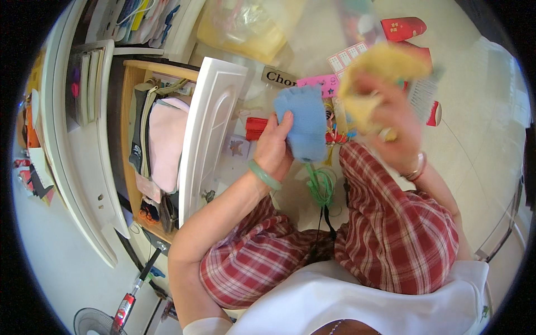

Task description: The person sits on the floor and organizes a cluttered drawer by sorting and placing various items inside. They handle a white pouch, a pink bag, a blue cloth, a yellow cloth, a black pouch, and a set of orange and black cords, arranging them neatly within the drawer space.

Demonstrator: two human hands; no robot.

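My left hand [272,146], with a green bangle at the wrist, grips a light blue cloth [306,123] by its left side, thumb on top. The cloth looks textured and has a ragged upper edge. To the right, my right hand [397,129] is smeared by motion. A yellow cloth [393,58] hangs from its fingers and spreads above them, also blurred. Beneath the hands, green cord [321,185] lies coiled between my knees. A red zippered item [256,128] sits just left of the blue cloth, and a pink card [317,86] shows beyond it.
An open wooden drawer [132,89] with a white front [215,128] stands at my left, holding pouches and folded cloth. Red packets [403,29], a white comb-like item [422,94] and a yellow plastic bag [240,33] lie on the tiled floor. A small fan [94,322] is at lower left.
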